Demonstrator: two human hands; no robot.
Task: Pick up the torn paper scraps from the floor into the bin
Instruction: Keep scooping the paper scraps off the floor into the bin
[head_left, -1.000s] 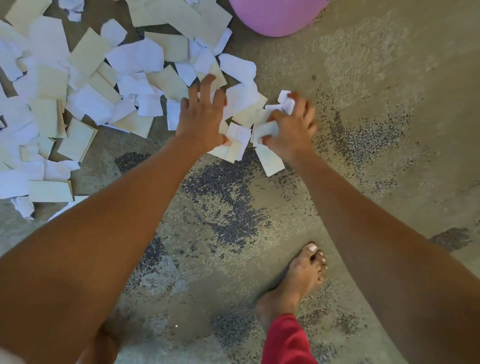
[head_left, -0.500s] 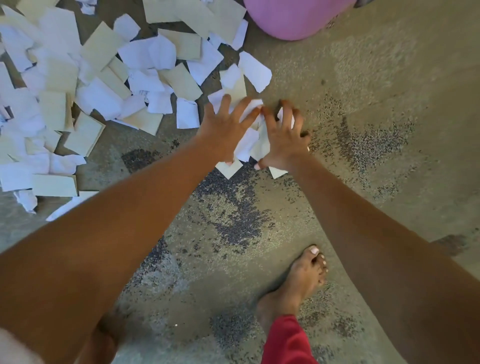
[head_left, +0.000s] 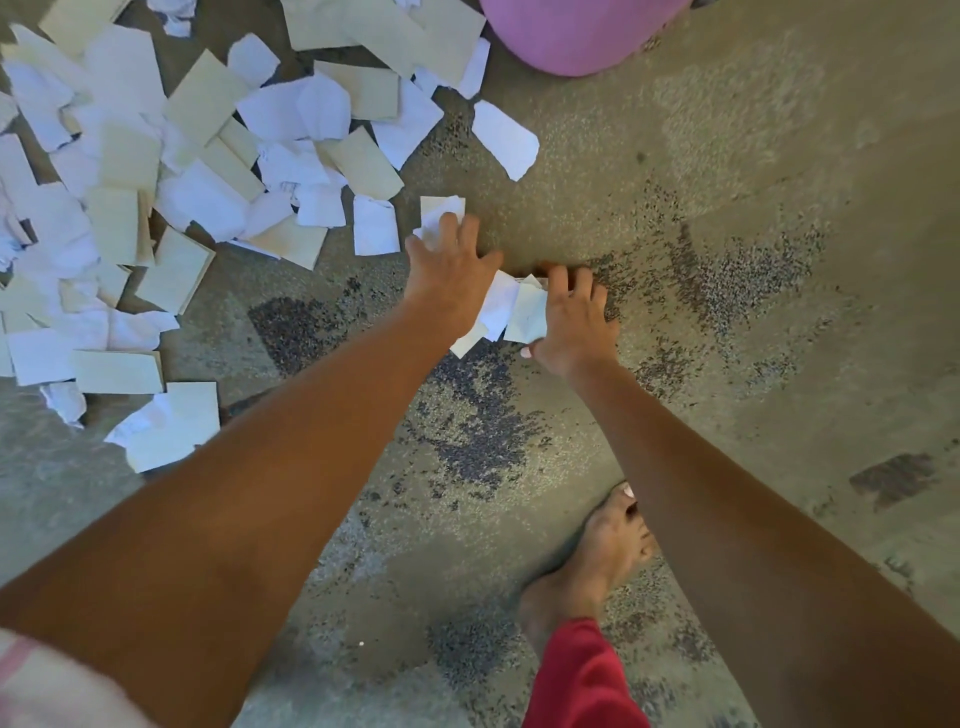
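The left hand (head_left: 452, 275) lies flat on the floor (head_left: 727, 364) with straight fingers, pushing a small bunch of scraps (head_left: 506, 312) against the right hand (head_left: 576, 317). The right hand curls its fingers and thumb round that bunch. Many more scraps lie in a big heap (head_left: 156, 182) on the left, and the pink bin (head_left: 576, 31) stands at the top.

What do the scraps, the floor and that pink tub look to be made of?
Scraps: thin matte paper, white and cream, with torn edges and creases. Floor: probably concrete, rough with dark speckled patches. Pink tub: likely plastic, smooth and evenly coloured; only part shows.
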